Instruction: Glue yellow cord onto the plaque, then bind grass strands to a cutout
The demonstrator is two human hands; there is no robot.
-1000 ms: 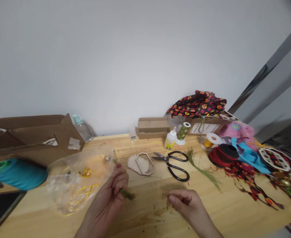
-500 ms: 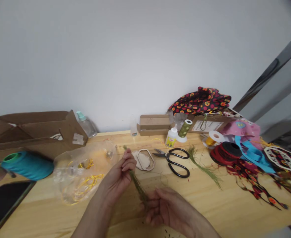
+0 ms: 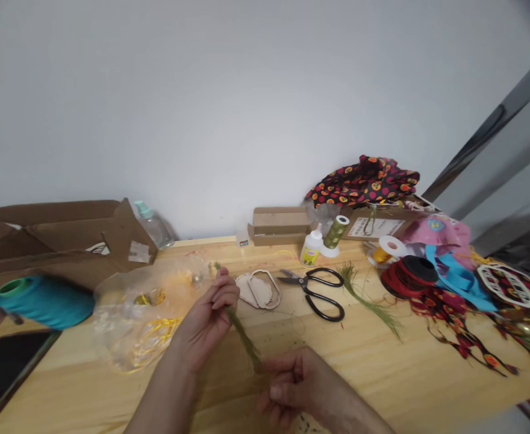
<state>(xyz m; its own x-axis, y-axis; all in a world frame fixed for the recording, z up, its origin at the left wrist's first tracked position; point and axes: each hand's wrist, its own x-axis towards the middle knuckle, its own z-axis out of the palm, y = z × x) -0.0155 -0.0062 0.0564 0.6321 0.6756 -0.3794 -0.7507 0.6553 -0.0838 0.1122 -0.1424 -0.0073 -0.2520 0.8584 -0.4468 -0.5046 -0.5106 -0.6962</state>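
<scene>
A thin bundle of green threads [image 3: 243, 334] slants down to the right over the table. My left hand [image 3: 215, 319] is closed around its upper part, with a short end poking out above the fingers. My right hand [image 3: 294, 386] is at the bundle's loose lower end, its index fingertip close to the threads. The fingers there are curled with the thumb against them; whether a strand is between them I cannot make out. Black-handled scissors [image 3: 321, 293] lie open behind my right hand, beside a second green thread bundle [image 3: 373, 303]. Pale flat frame-shaped pieces [image 3: 258, 289] lie beyond my left hand.
A glue bottle [image 3: 311, 248] and a green thread spool [image 3: 336, 234] stand at the back. To the left are a plastic bag [image 3: 115, 301], a teal thread cone [image 3: 48, 302], a phone [image 3: 12, 367] and a cardboard box [image 3: 66, 226]. Ribbon spools [image 3: 405, 278] are at right.
My right hand has turned and slid down to the bundle's lower tip, its fingers more curled. My left hand keeps its hold. The view has shifted slightly.
</scene>
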